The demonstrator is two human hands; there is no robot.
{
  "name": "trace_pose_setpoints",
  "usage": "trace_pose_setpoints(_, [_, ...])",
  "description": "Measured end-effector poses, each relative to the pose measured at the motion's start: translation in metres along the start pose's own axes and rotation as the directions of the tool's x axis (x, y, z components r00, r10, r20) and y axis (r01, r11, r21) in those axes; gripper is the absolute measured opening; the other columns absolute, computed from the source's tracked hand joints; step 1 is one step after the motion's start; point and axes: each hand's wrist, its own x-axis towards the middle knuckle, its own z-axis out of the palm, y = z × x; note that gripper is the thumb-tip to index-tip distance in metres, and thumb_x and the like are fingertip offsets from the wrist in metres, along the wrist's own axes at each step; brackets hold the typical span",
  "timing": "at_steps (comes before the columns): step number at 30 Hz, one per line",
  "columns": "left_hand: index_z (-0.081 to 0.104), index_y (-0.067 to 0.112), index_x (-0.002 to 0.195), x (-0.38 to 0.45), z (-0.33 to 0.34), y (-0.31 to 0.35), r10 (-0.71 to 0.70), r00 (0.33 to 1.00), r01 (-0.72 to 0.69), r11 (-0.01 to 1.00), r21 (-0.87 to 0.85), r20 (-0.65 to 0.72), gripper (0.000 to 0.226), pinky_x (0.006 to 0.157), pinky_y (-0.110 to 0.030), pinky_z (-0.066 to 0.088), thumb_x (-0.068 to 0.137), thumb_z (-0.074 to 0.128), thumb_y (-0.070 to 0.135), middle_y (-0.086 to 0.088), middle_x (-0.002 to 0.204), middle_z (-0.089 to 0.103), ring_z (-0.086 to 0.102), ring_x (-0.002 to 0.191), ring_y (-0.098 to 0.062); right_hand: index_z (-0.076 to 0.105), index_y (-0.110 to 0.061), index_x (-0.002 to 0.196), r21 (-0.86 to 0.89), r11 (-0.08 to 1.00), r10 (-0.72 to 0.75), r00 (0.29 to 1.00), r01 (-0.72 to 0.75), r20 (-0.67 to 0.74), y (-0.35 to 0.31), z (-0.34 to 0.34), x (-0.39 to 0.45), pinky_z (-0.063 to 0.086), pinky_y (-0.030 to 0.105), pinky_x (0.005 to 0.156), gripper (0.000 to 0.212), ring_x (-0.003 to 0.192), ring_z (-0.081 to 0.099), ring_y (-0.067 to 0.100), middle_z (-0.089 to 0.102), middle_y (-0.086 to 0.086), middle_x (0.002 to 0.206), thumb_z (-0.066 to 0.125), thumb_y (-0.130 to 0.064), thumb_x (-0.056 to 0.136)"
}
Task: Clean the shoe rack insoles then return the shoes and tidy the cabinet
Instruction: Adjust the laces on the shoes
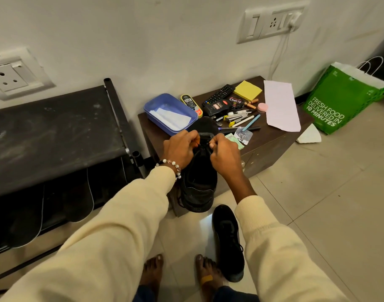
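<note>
both hands, left hand (181, 147) and right hand (223, 154), are pinching the collar of a black shoe (198, 184) hanging beside the worktop (271, 140), fingers curled tight. it is looking light and floppy, best gripped at the stiffer heel.

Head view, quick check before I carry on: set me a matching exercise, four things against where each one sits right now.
Things:
1. black shoe
2. second black shoe
3. blue tray
4. green bag

Places:
A. standing on the floor against the wall, right of the cabinet
B. lying on the floor tiles by the bare feet
C. held up in front of the cabinet by the left hand and right hand
D. on the cabinet top, at its left end

Pairs: 1-C, 2-B, 3-D, 4-A
</note>
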Motion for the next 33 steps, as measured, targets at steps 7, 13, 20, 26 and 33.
trace_pose_setpoints(7, [0.058,0.013,0.101,0.006,-0.007,0.004,-0.046,0.996,0.044,0.999,0.022,0.073,0.021,0.071,-0.031,0.028,0.089,0.047,0.000,-0.006,0.105,0.061,0.055,0.100,-0.026,0.046,-0.015,0.092,0.016,0.999,-0.031,0.997,0.030,0.068,0.001,-0.004,-0.001,0.044,0.040,0.065,0.015,0.081,0.053,0.023,0.053,0.002,0.083,0.041,-0.001,0.089])
trace_pose_setpoints(13, [0.057,0.012,0.102,0.009,-0.008,0.006,-0.131,0.984,0.132,0.991,0.005,0.118,0.015,0.078,-0.032,0.029,0.094,0.046,0.006,-0.007,0.106,0.063,0.056,0.102,-0.026,0.051,-0.017,0.099,0.304,0.953,0.016,0.998,0.004,-0.060,0.007,-0.007,-0.008,0.052,0.033,0.074,0.012,0.086,0.062,0.016,0.062,0.001,0.090,0.051,-0.006,0.093])
trace_pose_setpoints(20, [0.067,0.015,0.095,-0.003,-0.010,-0.010,-0.137,0.986,0.160,0.938,-0.306,0.095,0.007,0.091,-0.032,0.050,0.090,0.063,0.011,-0.002,0.095,0.071,0.064,0.091,-0.017,0.074,-0.014,0.098,0.328,0.944,0.032,0.998,-0.014,-0.049,0.013,-0.006,-0.018,0.049,0.027,0.091,0.016,0.090,0.062,0.008,0.071,-0.003,0.095,0.064,-0.008,0.087])
trace_pose_setpoints(26, [0.075,0.020,0.087,-0.006,-0.014,-0.017,-0.095,0.985,0.150,0.874,-0.461,0.141,0.016,0.096,-0.036,0.052,0.081,0.073,0.006,0.008,0.084,0.070,0.067,0.090,-0.013,0.075,-0.013,0.098,0.392,0.919,0.033,0.999,-0.028,-0.008,0.014,-0.010,-0.014,0.051,0.041,0.094,0.016,0.094,0.066,0.016,0.073,0.003,0.096,0.068,-0.009,0.085])
trace_pose_setpoints(33, [0.073,0.024,0.089,-0.004,-0.012,-0.008,-0.049,0.998,0.061,0.959,-0.276,0.050,0.009,0.085,-0.025,0.048,0.085,0.069,0.016,0.011,0.089,0.069,0.062,0.089,-0.010,0.075,-0.013,0.090,0.284,0.959,0.006,0.999,0.003,-0.031,0.009,-0.010,-0.005,0.055,0.040,0.082,0.010,0.082,0.065,0.015,0.071,0.002,0.086,0.070,-0.020,0.084])
